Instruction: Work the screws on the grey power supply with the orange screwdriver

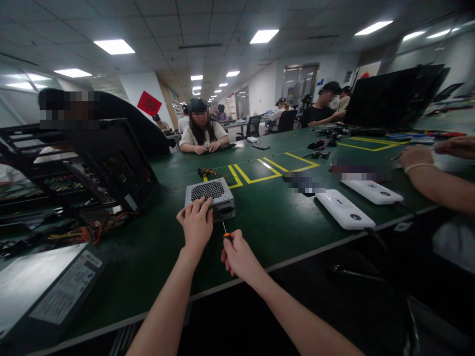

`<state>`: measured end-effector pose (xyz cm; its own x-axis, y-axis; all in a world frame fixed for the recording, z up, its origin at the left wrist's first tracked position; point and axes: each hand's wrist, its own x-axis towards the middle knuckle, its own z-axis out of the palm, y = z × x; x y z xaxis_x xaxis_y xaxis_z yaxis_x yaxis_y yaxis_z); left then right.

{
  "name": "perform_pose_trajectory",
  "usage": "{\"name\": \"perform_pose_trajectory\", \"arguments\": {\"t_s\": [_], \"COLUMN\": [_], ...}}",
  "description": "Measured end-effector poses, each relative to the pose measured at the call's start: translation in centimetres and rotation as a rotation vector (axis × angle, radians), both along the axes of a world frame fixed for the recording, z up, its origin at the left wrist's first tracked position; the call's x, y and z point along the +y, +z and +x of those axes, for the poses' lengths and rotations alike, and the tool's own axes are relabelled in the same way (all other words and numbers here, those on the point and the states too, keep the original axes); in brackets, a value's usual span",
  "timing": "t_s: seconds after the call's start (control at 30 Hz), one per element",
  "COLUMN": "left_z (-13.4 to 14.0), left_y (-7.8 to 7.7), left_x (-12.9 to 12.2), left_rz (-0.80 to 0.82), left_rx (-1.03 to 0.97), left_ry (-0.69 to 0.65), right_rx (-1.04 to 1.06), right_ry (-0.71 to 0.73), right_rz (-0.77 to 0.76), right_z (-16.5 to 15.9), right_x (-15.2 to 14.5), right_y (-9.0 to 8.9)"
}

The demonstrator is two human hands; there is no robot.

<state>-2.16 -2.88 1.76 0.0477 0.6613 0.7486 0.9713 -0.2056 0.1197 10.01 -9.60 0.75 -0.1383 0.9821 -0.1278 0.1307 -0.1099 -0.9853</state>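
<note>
A grey metal computer power supply unit [221,194] sits on the green table in front of me, its perforated vent facing up. My left hand [196,220] grips its near left edge, fingers over the top and thumb against the near side. In my closed right hand [239,254] is a screwdriver [227,237] with an orange and black handle. Its thin shaft points up at the unit's near face, below the socket. Whether the tip touches a screw is too small to tell. A bundle of cables [208,172] lies behind the unit.
On the left stand an open black computer case [129,163] and a larger metal box with a label [67,291], with loose wires [96,230] between. White power banks [345,210] lie right. Another person's hands [419,158] work at far right; a person [202,128] sits opposite.
</note>
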Motion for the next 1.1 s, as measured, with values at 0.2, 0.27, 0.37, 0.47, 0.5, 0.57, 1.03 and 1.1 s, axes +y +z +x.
{"name": "perform_pose_trajectory", "arguments": {"t_s": [0.2,0.27,0.37,0.47,0.5,0.57,1.03,1.1], "left_z": [0.2,0.3,0.4,0.5,0.6,0.6,1.1,1.1], "left_y": [-0.1,-0.1,-0.1,-0.1,-0.1,-0.1,-0.5,-0.6], "left_x": [-0.3,-0.3,-0.5,-0.5,-0.5,-0.5,-0.3,-0.2], "left_rz": [-0.001,-0.003,-0.010,-0.017,-0.018,-0.019,-0.036,-0.035], "left_rx": [-0.010,-0.011,-0.004,0.002,0.003,0.004,0.040,0.044], "left_ry": [-0.002,0.002,0.007,0.015,0.020,0.027,0.068,0.073], "right_rx": [0.385,0.458,0.510,0.533,0.549,0.603,0.821,0.775], "right_ry": [-0.034,-0.061,-0.089,-0.081,-0.072,-0.054,-0.092,-0.110], "right_rz": [-0.164,-0.189,-0.208,-0.224,-0.237,-0.269,-0.327,-0.292], "right_z": [0.3,0.4,0.0,-0.1,0.1,0.8,0.8,0.7], "right_x": [0.0,-0.1,-0.1,0.1,0.2,0.5,0.5,0.4], "right_y": [0.6,0.7,0.5,0.3,0.4,0.5,0.6,0.7]}}
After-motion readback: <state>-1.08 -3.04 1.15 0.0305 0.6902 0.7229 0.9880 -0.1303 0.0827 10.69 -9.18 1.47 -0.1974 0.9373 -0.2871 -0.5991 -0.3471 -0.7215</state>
